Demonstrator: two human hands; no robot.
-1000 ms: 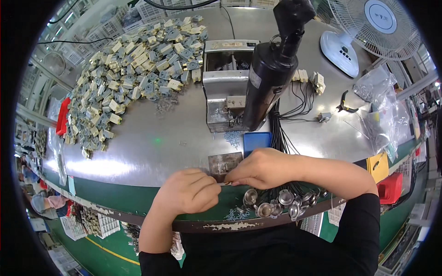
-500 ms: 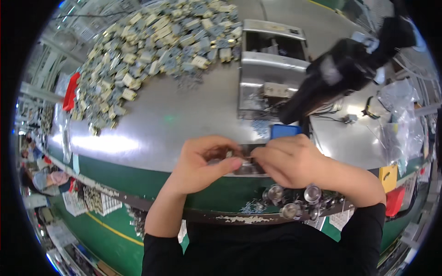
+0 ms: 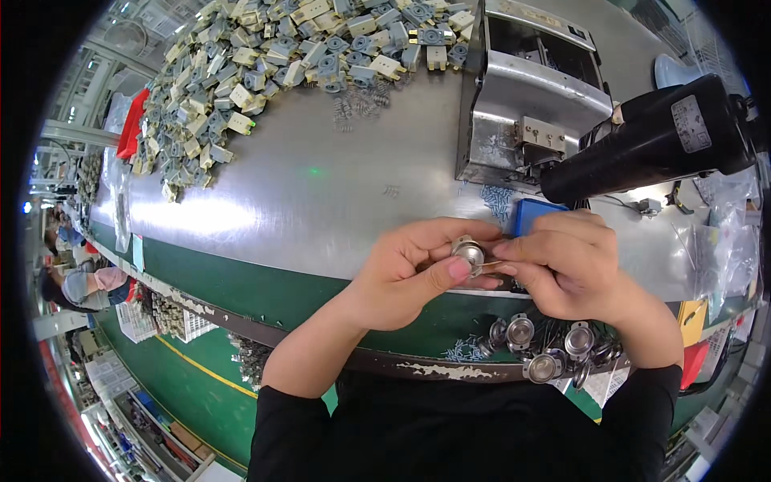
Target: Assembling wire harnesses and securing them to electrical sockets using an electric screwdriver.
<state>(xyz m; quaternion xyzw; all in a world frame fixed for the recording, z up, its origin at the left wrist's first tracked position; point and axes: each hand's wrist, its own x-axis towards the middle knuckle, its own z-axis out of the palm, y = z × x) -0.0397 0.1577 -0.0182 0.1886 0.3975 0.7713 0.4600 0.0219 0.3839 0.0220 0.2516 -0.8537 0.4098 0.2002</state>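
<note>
- Factory workbench with a metal top (image 3: 305, 217) and a green front strip (image 3: 241, 293).
- Left hand (image 3: 405, 277) partly curled, thumb and fingers gripping a small, round silver part (image 3: 468, 251) above the bench's front edge.
- Right hand (image 3: 572, 261) nearly closed, fingertips pinching a thin strand (image 3: 491, 263) at that part's right side.
- Heap of cream and gray pieces (image 3: 321, 48), far left.
- Steel machine (image 3: 538, 88), far right, with a black cylinder (image 3: 634, 153) slanting before it.
- Blue tray (image 3: 530, 212) just beyond the right hand.
- Several silver cups (image 3: 543, 367) near loose screws (image 3: 464, 350) at the front.
</note>
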